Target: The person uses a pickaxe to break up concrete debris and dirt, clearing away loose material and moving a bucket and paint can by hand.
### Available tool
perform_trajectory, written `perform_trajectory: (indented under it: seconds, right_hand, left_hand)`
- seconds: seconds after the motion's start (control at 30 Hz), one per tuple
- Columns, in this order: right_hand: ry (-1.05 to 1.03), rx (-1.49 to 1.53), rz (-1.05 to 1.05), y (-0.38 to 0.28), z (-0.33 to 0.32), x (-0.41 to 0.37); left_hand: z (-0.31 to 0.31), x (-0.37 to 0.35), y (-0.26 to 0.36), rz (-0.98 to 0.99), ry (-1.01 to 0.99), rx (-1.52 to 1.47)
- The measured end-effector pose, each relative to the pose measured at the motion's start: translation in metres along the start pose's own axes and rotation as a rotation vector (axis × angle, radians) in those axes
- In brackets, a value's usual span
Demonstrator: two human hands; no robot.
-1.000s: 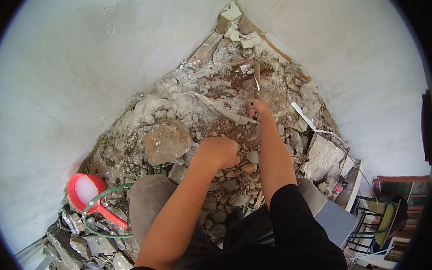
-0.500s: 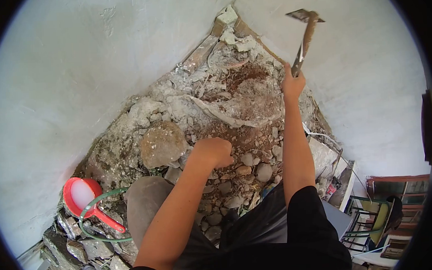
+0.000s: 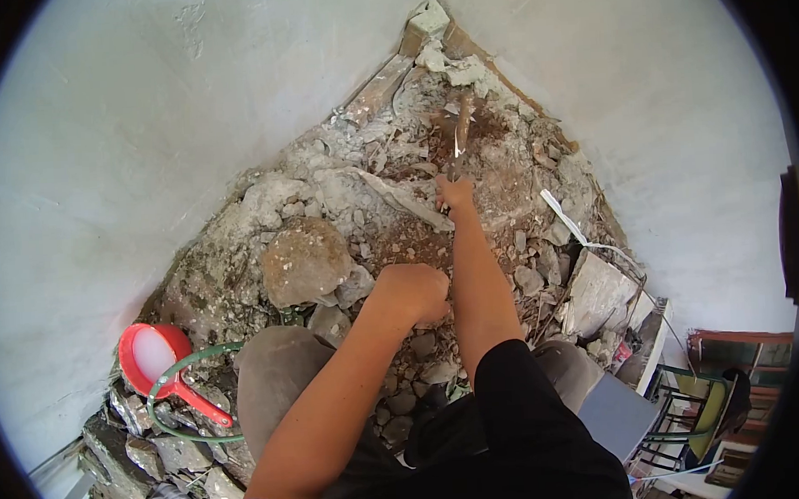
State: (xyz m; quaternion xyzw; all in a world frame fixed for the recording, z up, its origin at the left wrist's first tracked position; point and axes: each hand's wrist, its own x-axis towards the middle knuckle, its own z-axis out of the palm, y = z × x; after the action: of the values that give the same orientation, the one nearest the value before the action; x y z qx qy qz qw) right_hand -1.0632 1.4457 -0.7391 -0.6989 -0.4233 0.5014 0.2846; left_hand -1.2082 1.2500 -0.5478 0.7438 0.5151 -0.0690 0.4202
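Operator: Head view, the only one: what am I gripping?

Annotator: Your right hand [image 3: 455, 193] is gripping the handle of a hand tool [image 3: 463, 129].

Operator: Where's it lying?

Annotator: It's pointing far, over reddish soil [image 3: 494, 125], beyond the pale strip [image 3: 402, 202]. The head end is blurring into the dirt; can't tell if it's touching.

Operator: And my left?

Annotator: Your left hand [image 3: 415, 293] is hanging over the near stones [image 3: 423, 345], fingers curled into a fist, nothing showing in it. The big rock [image 3: 306, 262] is sitting to its left.

Operator: Which step?

Annotator: Looks like you're working the soil one-handed. The next move is probably calling for a firm right grip, left hand clear.
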Motion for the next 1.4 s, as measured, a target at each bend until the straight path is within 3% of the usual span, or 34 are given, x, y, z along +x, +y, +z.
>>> perform_trajectory:
  seconds: [0.23,0.33,0.4,0.5,0.7,0.73,0.8,0.9,0.97,1.03,1.1,1.13,1.23,1.3,1.33,1.4]
  right_hand:
    - [-0.026,0.011,-0.007,0.005,0.005,-0.006]
    - [0.151,-0.135,-0.155,0.011,0.009,-0.006]
    - [0.399,-0.317,-0.325,0.01,0.014,-0.015]
    - [0.556,-0.242,-0.446,0.001,0.023,-0.035]
    - [0.531,-0.183,-0.532,0.01,0.02,-0.023]
    - [0.539,-0.179,-0.536,0.009,0.018,-0.024]
    - [0.27,0.202,-0.306,0.004,0.012,-0.03]
    - [0.374,0.132,-0.494,0.024,-0.003,-0.026]
    - [0.441,0.156,-0.5,0.032,-0.017,-0.065]
    - [0.431,0.255,-0.408,0.045,-0.035,-0.11]
    - [0.514,0.3,-0.161,0.079,-0.036,-0.113]
    - [0.525,0.302,-0.165,0.088,-0.041,-0.125]
    - [0.548,0.176,-0.081,0.102,-0.045,-0.133]
    - [0.636,-0.124,-0.031,0.108,-0.059,-0.126]
    - [0.646,-0.128,-0.026,0.1,-0.069,-0.127]
    - [0.691,-0.144,-0.257,0.067,-0.089,-0.118]
  left_hand:
    - [-0.003,-0.003,-0.011,-0.082,-0.003,-0.015]
    - [-0.002,-0.001,-0.014,-0.056,0.037,-0.007]
    - [-0.001,-0.001,-0.014,-0.076,0.043,-0.016]
    - [-0.002,0.001,-0.017,-0.079,0.017,-0.03]
    - [0.0,0.0,-0.016,-0.028,0.008,-0.02]
    - [0.0,0.0,-0.016,-0.022,0.011,-0.013]
    - [0.002,-0.001,-0.017,-0.001,0.044,-0.023]
    - [0.002,0.0,-0.021,-0.001,0.069,-0.053]
    - [0.001,0.004,-0.029,0.018,0.073,-0.072]
    - [-0.005,0.004,-0.034,0.039,0.07,-0.098]
    - [-0.013,0.005,-0.036,-0.034,-0.005,-0.042]
    - [-0.009,0.009,-0.036,-0.024,-0.004,-0.036]
    - [-0.008,0.02,-0.041,-0.003,0.056,-0.07]
    - [-0.009,0.029,-0.034,0.017,-0.014,-0.073]
    - [-0.009,0.029,-0.029,0.027,-0.019,-0.075]
    - [-0.015,0.029,-0.022,0.044,-0.023,-0.063]
